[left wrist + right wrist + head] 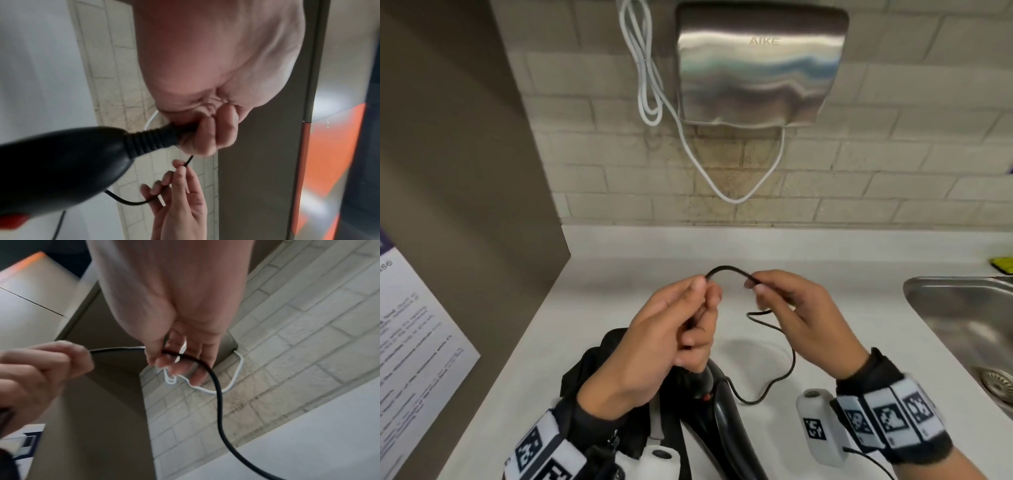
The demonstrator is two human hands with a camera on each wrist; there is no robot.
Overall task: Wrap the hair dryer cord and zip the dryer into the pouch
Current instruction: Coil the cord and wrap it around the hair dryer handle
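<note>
My left hand (700,291) and right hand (755,286) are raised over the white counter (619,260), each pinching the thin black cord (727,270), which arcs between them. In the left wrist view my left fingers (207,139) curl round the cord right at the ribbed collar (150,139) of the black hair dryer (61,162). The right fingers (179,363) hold the cord (218,394), which then hangs down in a loose loop (787,363) back toward the dryer (719,414). The black pouch (585,373) lies under my left wrist, partly hidden.
A steel sink (962,308) is set into the counter on the right. On the tiled wall ahead hangs a metal hand dryer (760,65) with a white cable (650,85). A brown side panel (465,171) with a printed notice (410,342) closes off the left.
</note>
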